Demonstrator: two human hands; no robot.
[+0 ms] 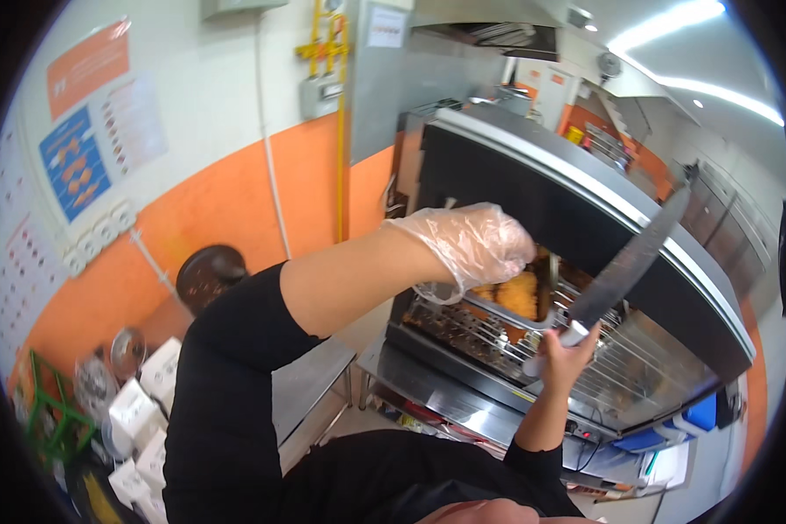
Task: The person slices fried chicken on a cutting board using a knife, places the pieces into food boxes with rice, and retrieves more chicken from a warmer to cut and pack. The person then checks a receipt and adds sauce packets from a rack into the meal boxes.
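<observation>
My left hand [491, 244], in a clear plastic glove, is curled closed at the opening of a heated display cabinet [533, 179]. What its fingers hold, if anything, is hidden. Just below it, golden breaded fried pieces [517, 297] lie in a metal tray [479, 307] on the wire rack [450, 327]. My bare right hand [568, 356] grips the white handle of a large knife [633, 262]. The broad blade points up and away to the right, across the front of the cabinet.
The cabinet stands on a steel table [437, 384]. At lower left are white boxes [135, 410], a green crate [52, 410] and a dark round pan [211, 275]. A yellow gas pipe [342, 131] runs down the wall. Blue containers [694, 415] sit at the right.
</observation>
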